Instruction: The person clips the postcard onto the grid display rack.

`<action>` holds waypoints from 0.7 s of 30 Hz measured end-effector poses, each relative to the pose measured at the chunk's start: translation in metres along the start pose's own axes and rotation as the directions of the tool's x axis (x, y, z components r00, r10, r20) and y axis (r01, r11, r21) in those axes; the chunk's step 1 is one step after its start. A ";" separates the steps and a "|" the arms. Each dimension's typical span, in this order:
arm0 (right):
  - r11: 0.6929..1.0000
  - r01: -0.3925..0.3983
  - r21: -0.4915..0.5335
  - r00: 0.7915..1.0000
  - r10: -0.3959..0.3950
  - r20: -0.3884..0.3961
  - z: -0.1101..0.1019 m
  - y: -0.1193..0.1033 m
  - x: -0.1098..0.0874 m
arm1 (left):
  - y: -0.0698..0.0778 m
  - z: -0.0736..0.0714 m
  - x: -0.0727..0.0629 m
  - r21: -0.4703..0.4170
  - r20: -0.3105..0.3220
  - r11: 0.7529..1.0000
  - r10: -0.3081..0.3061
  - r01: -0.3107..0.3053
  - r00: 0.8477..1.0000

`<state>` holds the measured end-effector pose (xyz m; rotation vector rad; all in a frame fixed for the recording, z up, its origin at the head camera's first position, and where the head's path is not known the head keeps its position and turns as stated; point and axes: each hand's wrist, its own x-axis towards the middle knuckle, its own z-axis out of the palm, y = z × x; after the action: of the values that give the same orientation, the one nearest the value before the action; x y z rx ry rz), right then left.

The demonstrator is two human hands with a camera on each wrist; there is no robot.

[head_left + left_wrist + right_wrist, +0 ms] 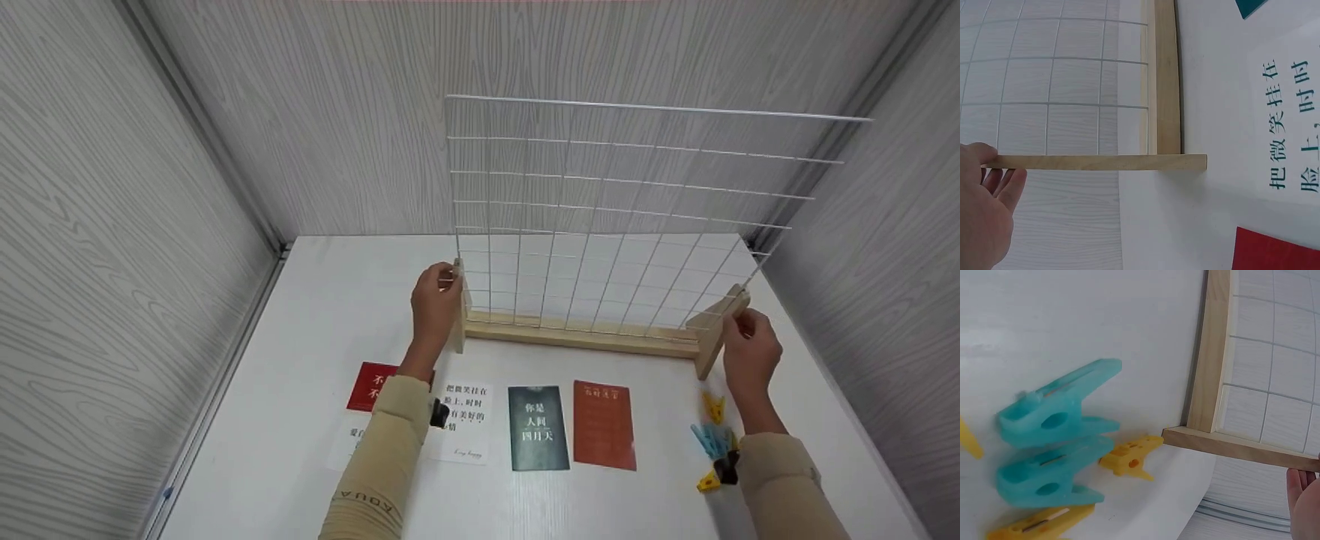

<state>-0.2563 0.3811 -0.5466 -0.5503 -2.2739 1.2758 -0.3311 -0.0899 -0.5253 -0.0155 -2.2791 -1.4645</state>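
Stands upright at the middle of the white surface (315,315): a white wire grid panel (600,217) seated in a wooden base rail (585,335) with 2 cross feet. Left hand (436,304) pinching the left foot (458,307), thumb on top and fingers beneath; right hand (750,352) curled round the right foot (718,330). Best handled with equal grip at both feet, kept level, eased and not jerked, since the tall panel would likely rock. Just near of the rail, 4 cards in a row: red (367,386), white (461,420), dark green (538,427), orange-red (604,424). Near right, blue and yellow clips (712,439) beside the right wrist; worth keeping the foot clear of these.
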 end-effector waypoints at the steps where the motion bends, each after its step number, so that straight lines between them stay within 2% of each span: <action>1: 1.000 0.003 0.000 1.000 -0.003 0.005 0.002 -0.001 0.000 | -0.001 -0.003 0.000 -0.002 -0.001 1.000 -0.001 0.001 1.000; 10: 0.999 0.042 -0.025 0.998 -0.041 0.052 0.020 -0.012 0.000 | -0.013 -0.023 0.001 -0.019 -0.026 1.000 -0.007 0.006 1.000; 17: 0.993 0.121 -0.014 0.991 -0.120 0.062 0.037 -0.020 0.002 | -0.020 -0.039 -0.002 -0.030 -0.049 0.999 -0.018 0.017 0.999; 21: 0.991 0.136 -0.010 0.988 -0.135 0.078 0.044 -0.024 0.006 | -0.022 -0.045 -0.002 -0.031 -0.062 0.999 -0.019 0.017 0.998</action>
<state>-0.2889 0.3428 -0.5450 -0.3500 -2.3421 1.2334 -0.3188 -0.1383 -0.5290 0.0411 -2.2128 -1.4886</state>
